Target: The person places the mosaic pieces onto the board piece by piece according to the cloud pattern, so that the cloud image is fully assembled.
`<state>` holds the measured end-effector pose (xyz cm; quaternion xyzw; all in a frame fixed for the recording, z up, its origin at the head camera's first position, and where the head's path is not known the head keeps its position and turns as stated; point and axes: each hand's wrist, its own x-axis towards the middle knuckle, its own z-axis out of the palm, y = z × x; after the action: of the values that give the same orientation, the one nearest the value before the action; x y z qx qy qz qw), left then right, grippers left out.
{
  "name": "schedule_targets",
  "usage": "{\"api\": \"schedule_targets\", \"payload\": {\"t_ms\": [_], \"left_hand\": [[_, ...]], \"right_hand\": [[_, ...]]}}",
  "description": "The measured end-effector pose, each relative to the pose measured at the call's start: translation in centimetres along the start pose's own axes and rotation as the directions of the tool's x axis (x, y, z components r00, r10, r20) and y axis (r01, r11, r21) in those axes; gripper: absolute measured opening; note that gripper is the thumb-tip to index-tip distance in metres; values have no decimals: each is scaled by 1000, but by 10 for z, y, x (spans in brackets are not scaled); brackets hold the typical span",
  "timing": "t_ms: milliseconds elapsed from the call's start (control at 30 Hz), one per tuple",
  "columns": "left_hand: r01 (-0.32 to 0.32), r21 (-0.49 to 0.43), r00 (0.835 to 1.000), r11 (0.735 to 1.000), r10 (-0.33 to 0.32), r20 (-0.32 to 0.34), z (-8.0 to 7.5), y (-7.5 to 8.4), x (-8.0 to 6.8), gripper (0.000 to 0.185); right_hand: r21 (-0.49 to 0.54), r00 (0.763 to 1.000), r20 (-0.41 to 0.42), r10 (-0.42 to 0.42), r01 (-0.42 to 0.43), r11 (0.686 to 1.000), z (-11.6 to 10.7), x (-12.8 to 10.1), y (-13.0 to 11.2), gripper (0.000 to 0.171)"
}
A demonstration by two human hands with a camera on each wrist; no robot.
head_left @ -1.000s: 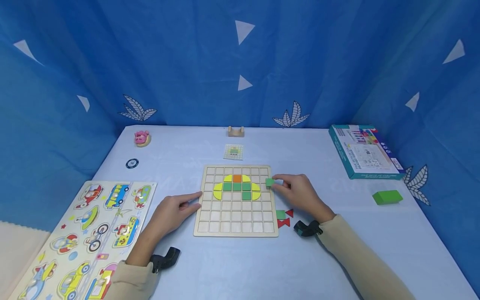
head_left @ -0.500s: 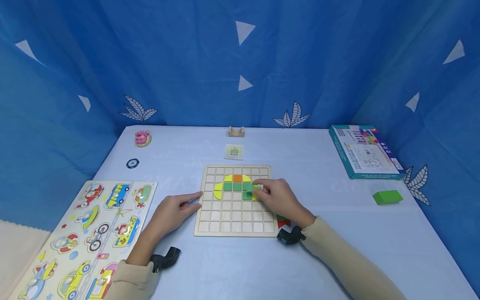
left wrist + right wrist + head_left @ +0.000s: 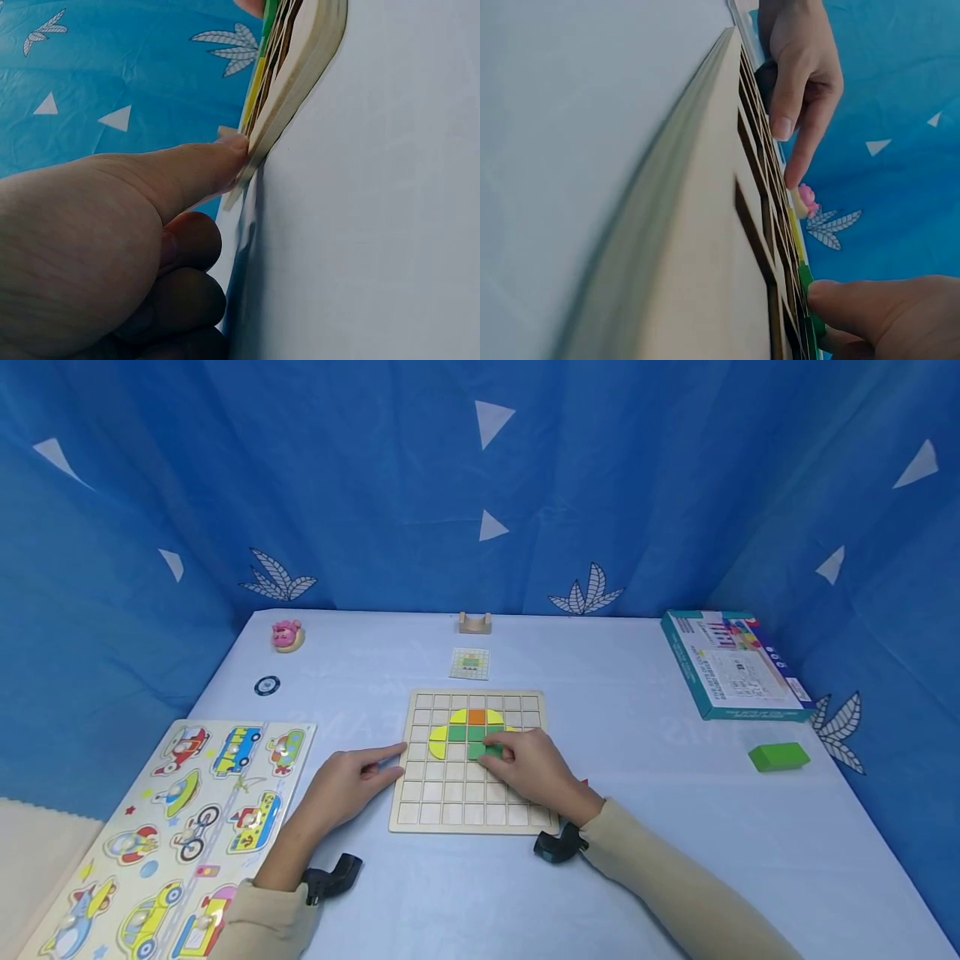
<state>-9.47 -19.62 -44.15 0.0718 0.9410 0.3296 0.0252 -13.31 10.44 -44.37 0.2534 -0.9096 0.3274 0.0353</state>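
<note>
A wooden grid board lies flat in mid-table in the head view. On it are yellow quarter-round tiles, an orange square tile and a row of green square tiles. My right hand reaches over the board's right half. Its thumb and finger pinch a green square tile at a cell under the green row; the right wrist view shows this green tile from the side. With thumb and index finger extended, my left hand touches the board's left edge. The right hand covers some tiles.
A pattern card and a wooden stand are behind the board. A vehicle puzzle board lies at left. At right are a boxed set and a green block. A red triangle peeks out beside my right wrist.
My right hand has carried the green tile leftward from the board's right edge, across the tiles, to a cell below the green row. The left hand has stayed at the board's edge.
</note>
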Motion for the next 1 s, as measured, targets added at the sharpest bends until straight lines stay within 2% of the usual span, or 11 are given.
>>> {"api": "schedule_targets", "payload": {"t_ms": [367,467,600,733,833,900,1000], "left_hand": [[11,-13,1000,1000,-11,-4,-1,0,-3,41],[6,-9,1000,1000,-6,-5,0,1,-2,41],[2,0,1000,1000,-2,1,1,0,-1,42],[7,5,1000,1000,-7,3,1,0,-1,42],[9,3,1000,1000,-9,2,1,0,-1,42],[7,1,1000,1000,-7,4,0,0,-1,42],[6,-2,1000,1000,-6,7,0,0,0,42]], "right_hand": [[30,999,-48,-2,3,1000,2,-2,0,28],[57,997,-79,2,2,998,-7,-2,-1,26],[88,995,-97,14,-6,996,-31,-5,1,25],[82,1000,19,22,-24,996,-59,-19,10,25],[27,990,129,53,-57,998,-75,-35,22,26],[-20,981,172,85,-82,996,-81,-47,31,26],[-74,974,193,114,-102,992,-87,-64,40,26]]}}
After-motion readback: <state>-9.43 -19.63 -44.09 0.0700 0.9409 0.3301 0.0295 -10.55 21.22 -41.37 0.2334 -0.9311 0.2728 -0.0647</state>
